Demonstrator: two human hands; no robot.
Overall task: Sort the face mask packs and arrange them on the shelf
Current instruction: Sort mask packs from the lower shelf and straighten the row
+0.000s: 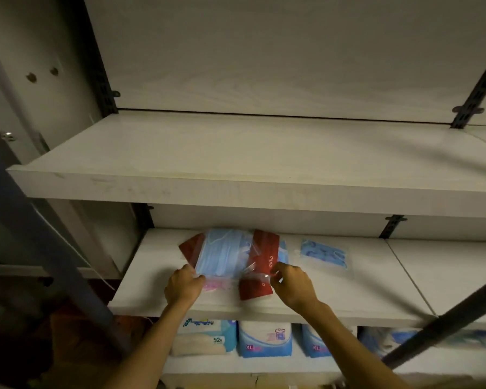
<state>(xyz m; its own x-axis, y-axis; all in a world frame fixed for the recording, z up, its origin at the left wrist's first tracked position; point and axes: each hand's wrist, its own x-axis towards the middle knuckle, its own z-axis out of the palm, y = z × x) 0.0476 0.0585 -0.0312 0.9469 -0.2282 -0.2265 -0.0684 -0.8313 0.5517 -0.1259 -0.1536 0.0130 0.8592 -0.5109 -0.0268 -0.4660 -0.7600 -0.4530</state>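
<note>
You worked with both forearms uncovered up to the lower edge of the picture, no sleeve showing on either. Your left hand and right hand were bare too: no gloves, rings, watch or wristband could be seen on your hands or wrists.

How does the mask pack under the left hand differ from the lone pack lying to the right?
The held pack has a red header and pale blue masks; the lone pack shows no red and looks patterned blue. The left hand grips the first among overlapping packs; the other lies apart, untouched. Both rest on the middle shelf.
</note>
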